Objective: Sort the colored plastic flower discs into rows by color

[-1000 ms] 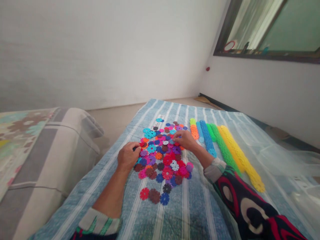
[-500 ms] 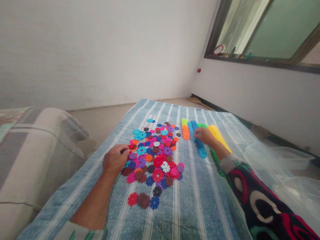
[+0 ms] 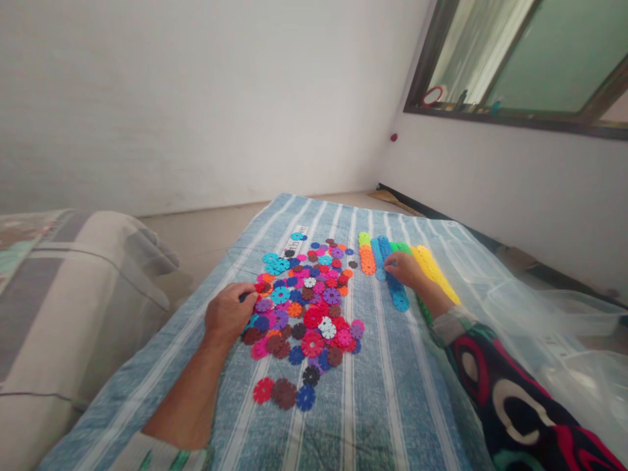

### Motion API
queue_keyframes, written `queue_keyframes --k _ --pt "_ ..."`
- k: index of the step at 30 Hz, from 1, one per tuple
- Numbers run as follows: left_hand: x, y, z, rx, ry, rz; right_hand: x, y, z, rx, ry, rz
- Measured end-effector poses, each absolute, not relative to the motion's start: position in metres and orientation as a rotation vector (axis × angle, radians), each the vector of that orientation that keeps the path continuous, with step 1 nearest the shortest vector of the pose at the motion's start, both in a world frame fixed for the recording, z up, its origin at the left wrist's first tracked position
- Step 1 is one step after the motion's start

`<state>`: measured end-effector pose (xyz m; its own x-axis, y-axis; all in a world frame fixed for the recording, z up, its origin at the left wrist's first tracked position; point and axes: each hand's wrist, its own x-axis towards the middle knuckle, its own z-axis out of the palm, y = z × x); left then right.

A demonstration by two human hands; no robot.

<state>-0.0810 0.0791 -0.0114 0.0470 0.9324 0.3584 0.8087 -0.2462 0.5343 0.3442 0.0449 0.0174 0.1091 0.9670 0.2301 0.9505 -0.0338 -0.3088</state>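
A heap of flat, flower-shaped plastic discs in red, pink, purple, blue, brown and orange lies on a blue striped cloth. My left hand rests at the heap's left edge, fingers curled round a dark disc. To the right lie rows of discs stacked by colour: orange, light blue, dark blue, green and yellow. My right hand lies across these rows, fingertips pinched at the dark blue row. What they pinch is hidden.
A grey and patterned cushion sits left of the cloth. Clear plastic sheeting covers the right side. White walls close off the back and right, with a window above. Three discs lie apart near me.
My right hand has left the heap and moved right to the coloured rows, settling on the dark blue one. My left hand stays at the heap's left edge. The view shifted slightly.
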Motion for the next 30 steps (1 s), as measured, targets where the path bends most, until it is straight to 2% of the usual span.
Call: queue_keyframes --k 11,25,30 --pt "-0.081 0.08 -0.015 2.119 1.77 1.016 0.313 0.035 0.022 -1.955 -1.825 -0.017" --pt "-0.077 0.069 -0.011 2.094 1.746 1.005 0.131 0.02 0.009 -1.203 -2.454 0.14" --pt "-0.077 0.068 -0.013 2.088 1.73 1.007 0.101 0.026 0.005 -1.203 -2.496 0.088"
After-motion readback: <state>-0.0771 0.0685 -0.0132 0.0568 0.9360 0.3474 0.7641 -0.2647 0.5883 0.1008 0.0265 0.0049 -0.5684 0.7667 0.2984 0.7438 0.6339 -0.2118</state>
